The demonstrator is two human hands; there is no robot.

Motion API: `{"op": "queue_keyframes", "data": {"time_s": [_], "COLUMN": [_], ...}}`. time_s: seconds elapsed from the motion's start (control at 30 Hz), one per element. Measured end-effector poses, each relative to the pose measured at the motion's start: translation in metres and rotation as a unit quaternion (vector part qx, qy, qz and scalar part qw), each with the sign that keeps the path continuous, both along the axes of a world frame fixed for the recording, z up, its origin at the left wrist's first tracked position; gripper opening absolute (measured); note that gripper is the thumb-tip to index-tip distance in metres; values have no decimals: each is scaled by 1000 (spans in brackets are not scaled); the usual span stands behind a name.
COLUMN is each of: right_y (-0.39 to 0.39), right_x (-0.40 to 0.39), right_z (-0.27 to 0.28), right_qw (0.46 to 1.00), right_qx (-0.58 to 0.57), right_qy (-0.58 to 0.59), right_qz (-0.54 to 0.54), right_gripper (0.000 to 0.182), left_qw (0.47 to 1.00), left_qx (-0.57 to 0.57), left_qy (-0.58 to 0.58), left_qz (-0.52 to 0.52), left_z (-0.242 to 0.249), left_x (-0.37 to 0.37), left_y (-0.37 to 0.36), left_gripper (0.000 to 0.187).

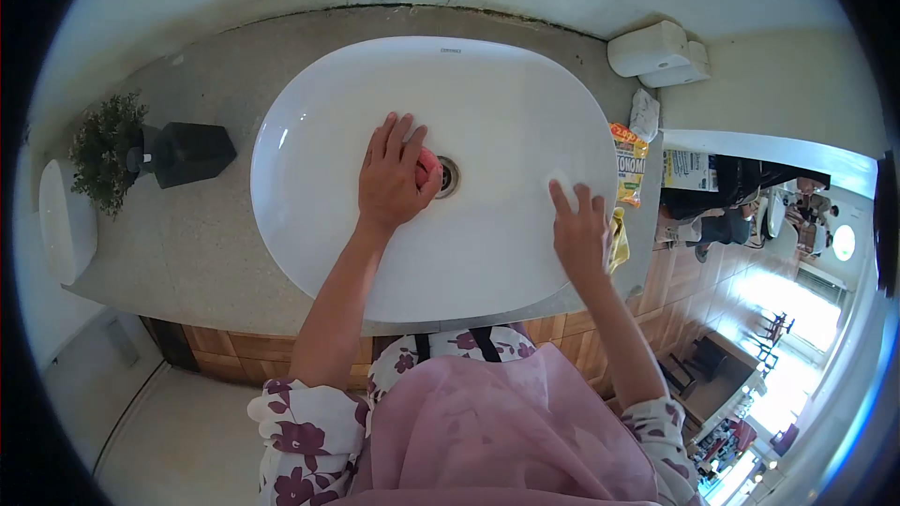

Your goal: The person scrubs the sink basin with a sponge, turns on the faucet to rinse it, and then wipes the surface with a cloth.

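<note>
My left hand (392, 173) is pressed down in the white sink basin (506, 262), its fingers and thumb over a pink cloth or sponge (427, 167). Most of the pink thing is hidden under the palm; one edge shows beside the drain (448, 177). Over the right side of the basin is my right hand (579, 230), fingers apart and holding nothing. Just beyond it, at the rim, lies a yellow cloth or wrapper (619, 240), partly covered by the hand.
An orange and yellow packet (628, 165) and a crumpled white packet (644, 115) lie on the grey counter (216, 253) at the right. White dispensers (656, 54) stand behind them. To the left are a dark soap dispenser (192, 155) and a small plant (108, 150).
</note>
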State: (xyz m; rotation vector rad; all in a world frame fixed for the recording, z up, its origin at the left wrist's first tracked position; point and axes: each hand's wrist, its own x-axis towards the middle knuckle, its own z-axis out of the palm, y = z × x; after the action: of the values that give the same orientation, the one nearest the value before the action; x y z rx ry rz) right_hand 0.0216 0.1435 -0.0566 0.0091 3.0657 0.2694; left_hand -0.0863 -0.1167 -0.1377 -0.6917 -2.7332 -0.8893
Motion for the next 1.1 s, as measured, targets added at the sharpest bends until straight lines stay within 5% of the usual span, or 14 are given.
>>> {"op": "queue_keyframes", "data": {"time_s": [0.2,0.4,0.63,0.83,1.1], "right_y": [-24,-18,-28,-30,-37], "right_x": [-52,18,-34,46,2], "right_z": [-4,-4,-9,19,3], "right_qw": [997,998,987,974,961], "right_qx": [-36,-43,-132,-193,-271], "right_qy": [64,-1,68,-108,-13], "right_qz": [-24,-46,-66,-45,-48], "right_gripper": [53,50,47,50,45], "left_qw": [1000,1000,1000,1000,1000], "left_qx": [3,3,2,2,0], "left_qy": [2,4,10,8,22], "left_qz": [1,4,1,2,1], "left_z": [0,1,-1,0,2], "left_x": [2,1,4,0,1], "left_y": [-1,0,0,0,1], "left_gripper": [52,50,49,49,49]}}
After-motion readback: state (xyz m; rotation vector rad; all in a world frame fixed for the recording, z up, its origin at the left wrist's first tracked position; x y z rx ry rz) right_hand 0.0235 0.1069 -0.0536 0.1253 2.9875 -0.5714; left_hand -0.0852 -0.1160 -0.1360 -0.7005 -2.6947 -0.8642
